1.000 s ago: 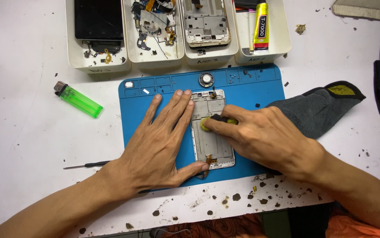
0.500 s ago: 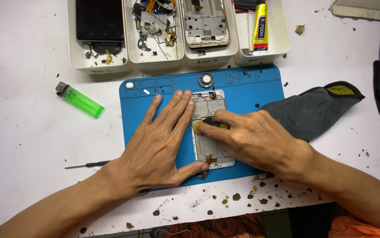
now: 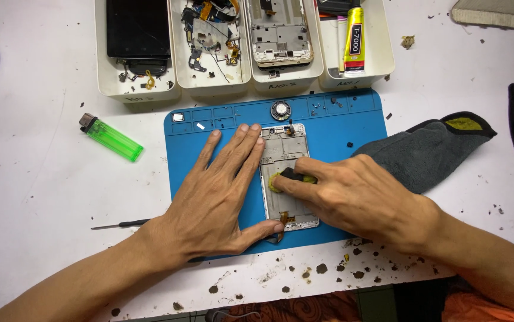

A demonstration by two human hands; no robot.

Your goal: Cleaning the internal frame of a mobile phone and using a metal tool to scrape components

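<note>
We are at a small phone-repair workshop, and the counter (image 3: 42, 197) tells it plainly: its white top is scuffed and dotted with dark crumbs of old glue and grit. A blue silicone work mat (image 3: 340, 128) with moulded pockets for screws lies before us, with a stripped phone frame (image 3: 285, 179) on it. Along the back stands a row of white sorting bins (image 3: 209, 80) holding a dark screen panel (image 3: 136, 28), loose flex cables and brackets (image 3: 209, 36), another bare chassis (image 3: 280, 36) and a tube of adhesive (image 3: 354, 39). A green lighter (image 3: 111, 138), a thin screwdriver (image 3: 120, 225) and a grey cloth (image 3: 429, 149) lie within reach.
</note>
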